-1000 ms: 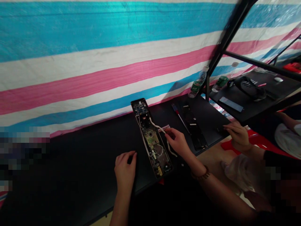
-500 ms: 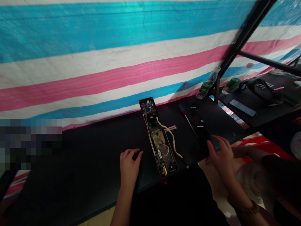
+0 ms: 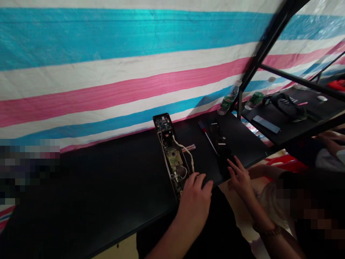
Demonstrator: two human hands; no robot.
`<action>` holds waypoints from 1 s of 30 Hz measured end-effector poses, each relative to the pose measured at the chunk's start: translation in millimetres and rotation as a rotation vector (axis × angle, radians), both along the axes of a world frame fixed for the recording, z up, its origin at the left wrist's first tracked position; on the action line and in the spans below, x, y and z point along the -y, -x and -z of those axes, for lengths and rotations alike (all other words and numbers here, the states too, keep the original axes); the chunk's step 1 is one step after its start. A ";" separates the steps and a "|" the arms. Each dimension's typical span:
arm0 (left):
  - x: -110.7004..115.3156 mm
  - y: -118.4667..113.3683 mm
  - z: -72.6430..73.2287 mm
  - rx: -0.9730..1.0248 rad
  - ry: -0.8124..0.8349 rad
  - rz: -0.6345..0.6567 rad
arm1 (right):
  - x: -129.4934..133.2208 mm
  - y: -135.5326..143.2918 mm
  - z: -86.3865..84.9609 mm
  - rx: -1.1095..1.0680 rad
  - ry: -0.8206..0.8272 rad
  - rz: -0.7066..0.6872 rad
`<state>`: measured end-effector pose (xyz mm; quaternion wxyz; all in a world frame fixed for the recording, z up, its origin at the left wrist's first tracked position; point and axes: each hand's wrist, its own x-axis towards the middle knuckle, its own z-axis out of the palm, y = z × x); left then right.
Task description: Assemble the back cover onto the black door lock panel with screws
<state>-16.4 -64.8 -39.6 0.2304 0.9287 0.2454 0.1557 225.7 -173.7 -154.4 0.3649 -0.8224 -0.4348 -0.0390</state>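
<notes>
A long black housing [image 3: 162, 146], its inside bared, lies on the black table with a circuit board [image 3: 164, 124] at the far end. From it a white cable [image 3: 190, 152] curves along the right side and passes under my left hand [image 3: 196, 196]. That hand hovers over the housing's near end with bent, spread fingers; whether it touches the cable is hidden. My right hand [image 3: 240, 180] is at the near end of a dark flat cover [image 3: 219, 135], fingers apart and holding nothing. Left of the cover lies a screwdriver [image 3: 207, 137] with a blue and red handle.
A plastic bottle [image 3: 229, 99] stands by the black metal frame [image 3: 258, 64] at the back. Beyond the frame, a second table holds another bottle [image 3: 254, 100], a phone-like slab [image 3: 266, 124] and a black device [image 3: 288, 106]. Another person sits close on the right.
My left hand has moved right, from the bare tabletop onto the near end of the housing and its cable. My right hand's fingers have spread beside the cover. The view has shifted slightly.
</notes>
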 end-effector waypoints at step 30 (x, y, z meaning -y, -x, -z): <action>-19.2 -20.8 -25.3 0.343 0.153 0.037 | -17.0 43.4 -46.6 -0.458 -0.346 0.120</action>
